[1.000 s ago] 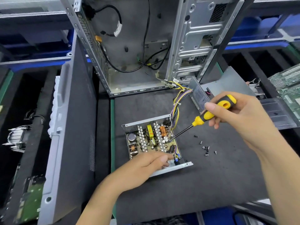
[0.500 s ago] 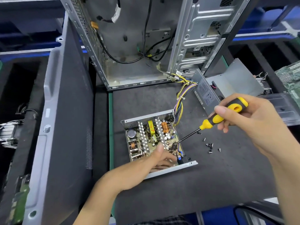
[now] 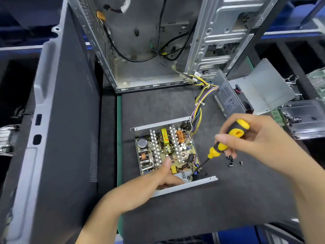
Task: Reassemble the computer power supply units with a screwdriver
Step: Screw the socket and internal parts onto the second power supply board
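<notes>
On the dark table [image 3: 175, 213], an open power supply unit [image 3: 167, 150] lay with its circuit board exposed.
The left hand [image 3: 154, 184] rested on its near edge, thumb up, fingers tucked inside. The right hand [image 3: 255, 143] gripped a yellow-and-black screwdriver [image 3: 226, 143], tip down in the unit's near right corner. Loose screws [image 3: 231, 161] lay just beside it.

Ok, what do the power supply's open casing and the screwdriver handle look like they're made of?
The power supply casing looks like thin bare sheet metal: dull grey, folded edges, a perforated back wall. The screwdriver handle, gripped by the right hand, looks like moulded plastic, glossy yellow with black sections that may be rubber. Its shaft is dark metal.
</notes>
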`<action>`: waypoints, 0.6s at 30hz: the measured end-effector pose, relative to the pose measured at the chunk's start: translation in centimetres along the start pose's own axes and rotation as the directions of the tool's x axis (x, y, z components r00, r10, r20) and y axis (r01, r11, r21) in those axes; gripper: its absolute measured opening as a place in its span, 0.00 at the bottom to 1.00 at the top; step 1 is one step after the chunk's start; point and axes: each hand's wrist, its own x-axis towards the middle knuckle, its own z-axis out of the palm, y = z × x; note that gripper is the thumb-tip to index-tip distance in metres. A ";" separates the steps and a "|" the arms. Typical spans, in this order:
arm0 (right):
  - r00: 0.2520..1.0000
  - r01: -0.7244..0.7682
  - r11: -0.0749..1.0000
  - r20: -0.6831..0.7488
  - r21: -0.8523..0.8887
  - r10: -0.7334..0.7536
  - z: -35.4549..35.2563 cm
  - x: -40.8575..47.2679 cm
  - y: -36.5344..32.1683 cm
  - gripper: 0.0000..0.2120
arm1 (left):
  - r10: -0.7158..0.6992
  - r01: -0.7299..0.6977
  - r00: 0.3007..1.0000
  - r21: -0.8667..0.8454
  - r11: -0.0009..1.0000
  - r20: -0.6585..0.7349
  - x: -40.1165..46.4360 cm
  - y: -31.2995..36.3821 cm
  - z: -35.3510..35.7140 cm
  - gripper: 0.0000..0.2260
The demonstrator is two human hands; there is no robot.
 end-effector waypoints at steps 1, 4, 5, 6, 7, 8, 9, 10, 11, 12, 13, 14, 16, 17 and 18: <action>1.000 -0.002 1.000 0.012 -0.014 0.002 0.2 0.0 0.0 0.08 | -0.009 0.009 1.000 -0.006 1.000 -0.004 0.0 -0.1 0.0 0.42; 0.999 -0.008 0.999 0.039 -0.046 0.010 0.6 -0.1 0.2 0.07 | -0.035 0.035 0.999 -0.016 0.999 -0.009 -0.1 -0.3 0.0 0.42; 0.999 -0.010 0.998 0.043 -0.057 0.012 0.7 -0.1 0.4 0.06 | -0.040 0.040 0.999 -0.020 0.999 -0.009 -0.1 -0.4 0.0 0.41; 0.999 -0.012 0.998 0.043 -0.069 0.015 0.8 -0.1 0.5 0.06 | -0.039 0.039 0.999 -0.030 0.999 0.002 -0.1 -0.5 0.0 0.39; 0.999 -0.017 0.997 0.040 -0.079 0.020 0.9 -0.1 0.7 0.07 | -0.037 0.038 0.999 -0.045 0.998 0.026 -0.1 -0.4 0.1 0.37; 0.999 -0.020 0.996 0.036 -0.086 0.024 0.9 -0.1 0.9 0.08 | -0.037 0.040 0.998 -0.057 0.998 0.053 -0.2 -0.4 0.1 0.36; 0.999 -0.022 0.996 0.032 -0.091 0.025 1.0 -0.2 1.0 0.09 | -0.039 0.043 0.997 -0.062 0.997 0.062 -0.2 -0.3 0.1 0.35; 0.999 -0.022 0.995 0.029 -0.095 0.025 1.0 -0.2 1.1 0.09 | -0.044 0.046 0.998 -0.057 0.997 0.043 -0.1 -0.4 0.1 0.35; 0.999 -0.022 0.995 0.028 -0.097 0.024 1.0 -0.2 1.2 0.09 | -0.049 0.049 0.999 -0.047 0.998 0.016 0.0 -0.4 0.1 0.36; 0.999 -0.021 0.995 0.029 -0.101 0.024 1.0 -0.2 1.3 0.10 | -0.051 0.051 0.999 -0.038 0.998 0.006 -0.1 -0.5 0.1 0.37; 0.999 -0.020 0.994 0.032 -0.106 0.024 1.0 -0.2 1.3 0.10 | -0.048 0.048 0.999 -0.036 0.998 0.013 0.0 -0.5 0.2 0.36; 0.999 -0.019 0.994 0.035 -0.109 0.023 1.0 -0.2 1.4 0.10 | -0.042 0.044 0.999 -0.039 0.998 0.030 -0.1 -0.5 0.2 0.35; 0.999 -0.016 0.994 0.041 -0.111 0.021 1.1 -0.2 1.4 0.10 | -0.046 0.047 0.999 -0.043 0.998 0.024 -0.1 -0.5 0.3 0.35; 0.999 -0.013 0.994 0.043 -0.111 0.018 1.1 -0.2 1.4 0.10 | -0.053 0.052 0.999 -0.040 0.998 -0.008 -0.1 -0.6 0.3 0.36; 0.999 -0.010 0.994 0.045 -0.111 0.016 1.1 -0.1 1.4 0.10 | -0.056 0.055 0.998 -0.031 0.998 -0.039 0.0 -0.8 0.2 0.37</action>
